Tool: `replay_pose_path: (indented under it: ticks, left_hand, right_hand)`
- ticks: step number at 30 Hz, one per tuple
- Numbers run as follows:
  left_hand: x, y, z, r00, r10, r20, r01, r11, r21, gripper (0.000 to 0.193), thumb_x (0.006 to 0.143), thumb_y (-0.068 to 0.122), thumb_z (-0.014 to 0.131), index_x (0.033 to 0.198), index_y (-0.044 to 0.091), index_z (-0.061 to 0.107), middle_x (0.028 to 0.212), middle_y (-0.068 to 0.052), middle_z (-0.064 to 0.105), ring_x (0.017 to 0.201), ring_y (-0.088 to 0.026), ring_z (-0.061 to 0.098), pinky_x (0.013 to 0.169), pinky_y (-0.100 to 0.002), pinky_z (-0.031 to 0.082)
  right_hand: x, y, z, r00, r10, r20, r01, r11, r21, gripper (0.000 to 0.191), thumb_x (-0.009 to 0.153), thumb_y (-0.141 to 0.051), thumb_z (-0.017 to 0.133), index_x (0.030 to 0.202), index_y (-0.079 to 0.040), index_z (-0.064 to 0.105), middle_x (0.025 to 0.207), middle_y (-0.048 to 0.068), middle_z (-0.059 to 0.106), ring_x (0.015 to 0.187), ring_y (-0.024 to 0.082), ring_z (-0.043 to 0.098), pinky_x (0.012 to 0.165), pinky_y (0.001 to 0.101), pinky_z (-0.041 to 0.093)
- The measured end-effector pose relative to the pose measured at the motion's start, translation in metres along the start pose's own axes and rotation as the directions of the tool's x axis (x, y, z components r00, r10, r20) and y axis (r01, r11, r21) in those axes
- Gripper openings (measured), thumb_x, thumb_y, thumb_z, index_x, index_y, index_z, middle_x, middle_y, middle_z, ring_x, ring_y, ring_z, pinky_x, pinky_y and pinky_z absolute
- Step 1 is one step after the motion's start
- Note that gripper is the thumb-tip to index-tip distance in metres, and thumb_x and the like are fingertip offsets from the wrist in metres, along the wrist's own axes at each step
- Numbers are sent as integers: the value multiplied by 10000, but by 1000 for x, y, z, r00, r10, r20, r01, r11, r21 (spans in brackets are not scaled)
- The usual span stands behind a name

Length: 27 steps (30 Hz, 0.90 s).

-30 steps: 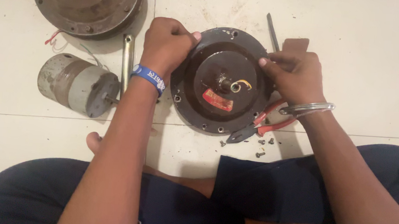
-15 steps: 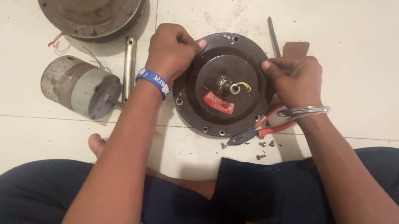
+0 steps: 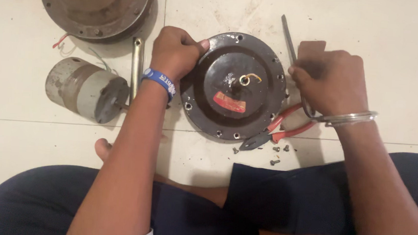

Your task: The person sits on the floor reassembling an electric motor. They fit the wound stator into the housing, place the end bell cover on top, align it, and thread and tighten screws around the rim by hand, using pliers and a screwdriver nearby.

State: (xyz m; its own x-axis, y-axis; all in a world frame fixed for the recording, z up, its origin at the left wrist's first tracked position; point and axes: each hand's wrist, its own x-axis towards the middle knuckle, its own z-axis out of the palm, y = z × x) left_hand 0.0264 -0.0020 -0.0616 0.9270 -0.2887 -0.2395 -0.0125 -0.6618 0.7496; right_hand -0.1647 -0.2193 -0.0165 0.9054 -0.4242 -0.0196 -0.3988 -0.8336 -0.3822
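Now left hand (image 3: 176,51) grips cover (image 3: 234,87) rim; right hand (image 3: 330,82) beside.

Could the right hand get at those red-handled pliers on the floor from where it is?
Probably yes. The right hand hovers just above the red-handled pliers, whose handles lie uncovered beside the dark round cover; only its own wrist overlaps them.

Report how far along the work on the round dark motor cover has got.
Done, by the look of it: several rim holes of the dark round cover are empty, and loose screws lie on the floor beside red-handled pliers. In hand: the left hand grips the cover's edge while the right hand closes on a thin metal tool. Left: the cover is not lifted yet.
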Motion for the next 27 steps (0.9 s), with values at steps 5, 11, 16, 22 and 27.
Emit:
replay_pose_path:
  ticks: [5,11,16,22,27]
  left_hand:
    - [7,-4,-1,999,19,-38,-17,999,41,363,747,331,897,731,2,743,759,-172,744,684,-254,728,689,-372,572]
    - [13,-7,1,998,41,-47,-37,997,68,358,767,348,883,740,13,759,746,-178,743,667,-270,731,693,-376,576]
    - [17,-6,8,998,29,-59,-26,999,47,353,744,361,887,739,35,750,775,-164,748,695,-263,742,708,-372,577]
    - [20,-4,12,999,38,-31,-34,994,103,391,752,400,882,704,40,740,767,-170,745,709,-287,734,735,-380,573]
    - [21,-4,14,997,73,-24,-70,991,111,401,753,405,875,688,36,732,757,-174,743,708,-302,735,734,-388,576]
  right_hand:
    - [-26,-13,-23,939,132,316,-113,991,-77,159,862,-221,756,973,-128,821,860,114,792,724,278,764,770,414,585]
    - [-60,-22,-24,871,74,485,-5,990,-141,138,792,-236,799,911,-175,833,826,118,775,770,320,740,797,433,578]
    - [-81,-31,-10,836,-30,549,112,987,-116,177,765,-235,780,929,-167,782,841,126,740,839,353,701,745,485,557]
    - [-90,-26,16,817,-158,555,296,940,-168,164,742,-203,752,882,-125,718,808,150,701,836,366,693,718,497,556]
    - [-89,-28,15,824,-249,508,356,926,-124,135,709,-127,753,821,-75,700,778,173,685,803,384,686,694,501,555]
